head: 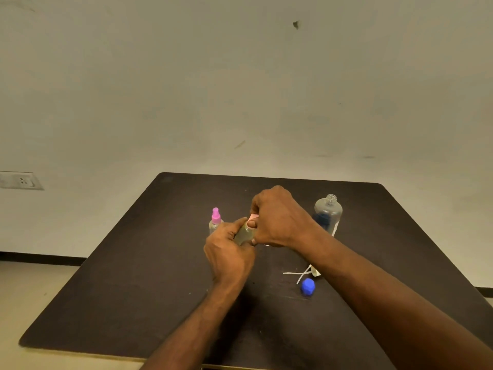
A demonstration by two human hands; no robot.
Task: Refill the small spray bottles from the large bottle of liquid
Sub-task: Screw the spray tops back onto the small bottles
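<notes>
Between both hands, above the dark table (133,276), a small spray bottle (245,233) is gripped around its body by the left hand (229,252), while the right hand (277,217) pinches its pale pink sprayer cap (253,217), probably screwing it. A cross-threaded cap or a squeezed body could spill liquid. Just left stands a second spray bottle (215,221), pink-topped. Right of the right hand, partly hidden, stands the uncapped large bottle (328,212); an elbow swing could topple it. Nearer lie its blue cap (308,286) and thin white tubes (298,274).
</notes>
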